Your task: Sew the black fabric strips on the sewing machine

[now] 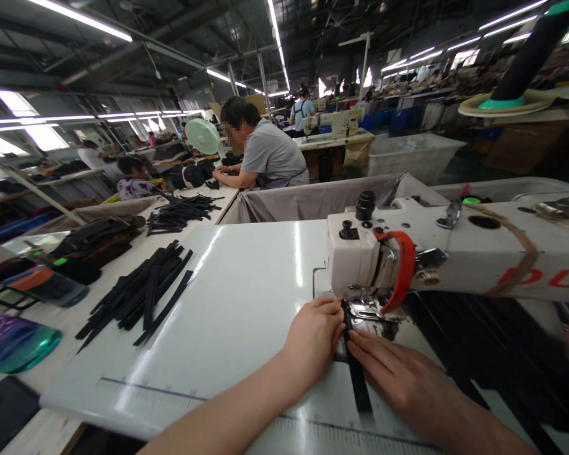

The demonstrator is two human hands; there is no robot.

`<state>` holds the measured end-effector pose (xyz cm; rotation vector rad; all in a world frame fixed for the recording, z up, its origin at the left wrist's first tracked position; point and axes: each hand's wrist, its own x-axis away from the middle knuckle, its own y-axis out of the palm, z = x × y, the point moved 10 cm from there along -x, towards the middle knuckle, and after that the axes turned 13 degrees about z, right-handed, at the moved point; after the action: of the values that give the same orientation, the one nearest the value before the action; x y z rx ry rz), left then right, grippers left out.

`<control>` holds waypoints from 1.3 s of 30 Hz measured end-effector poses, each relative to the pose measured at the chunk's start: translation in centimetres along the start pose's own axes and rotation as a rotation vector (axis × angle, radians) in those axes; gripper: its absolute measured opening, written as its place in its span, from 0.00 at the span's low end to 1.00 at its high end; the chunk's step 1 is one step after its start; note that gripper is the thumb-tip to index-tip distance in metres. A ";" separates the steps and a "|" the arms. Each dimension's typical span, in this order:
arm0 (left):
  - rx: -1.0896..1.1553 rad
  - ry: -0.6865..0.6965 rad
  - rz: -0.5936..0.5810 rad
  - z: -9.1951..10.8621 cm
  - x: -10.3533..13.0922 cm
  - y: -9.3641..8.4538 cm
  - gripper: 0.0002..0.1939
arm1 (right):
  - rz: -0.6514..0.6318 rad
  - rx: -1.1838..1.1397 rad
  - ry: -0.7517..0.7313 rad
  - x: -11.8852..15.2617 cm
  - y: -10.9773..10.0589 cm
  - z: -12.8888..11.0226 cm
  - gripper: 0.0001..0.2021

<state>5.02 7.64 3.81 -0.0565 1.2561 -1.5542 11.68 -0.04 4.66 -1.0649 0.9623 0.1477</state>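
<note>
A narrow black fabric strip [357,379] runs lengthwise from the presser foot [363,311] of a white sewing machine [355,253] toward me. My left hand [313,335] is closed at the strip's left side, its fingertips pinching the strip close to the foot. On the other side, my right hand [398,376] lies with fingers stretched out, their tips touching the strip's right edge. The needle point is hard to make out. An orange-red guard [401,272] curves beside the machine head.
Several loose black strips [146,287] lie at the left of the glossy sewing table [237,316]. More dark strips [497,360] lie under the machine arm. Bottles [19,341] and a dark phone-like slab [7,407] are at far left. Ahead, a co-worker [275,151] leans over another table.
</note>
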 end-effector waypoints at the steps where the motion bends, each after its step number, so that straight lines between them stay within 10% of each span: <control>1: -0.002 0.001 0.004 0.0 0.0 0.0 0.10 | -0.004 -0.005 0.004 0.1 0.1 0.0 0.19; 27: 0.070 -0.161 0.101 -0.1 0.2 -0.8 0.10 | -0.231 -0.410 0.320 -0.2 0.8 2.7 0.09; 39: 0.036 -0.150 0.077 0.1 0.1 -0.7 0.09 | -0.029 -0.237 0.288 -0.9 0.1 4.1 0.11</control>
<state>4.54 7.42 4.32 -0.0986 1.0994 -1.4777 13.51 3.51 5.78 -1.3428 1.2085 0.0870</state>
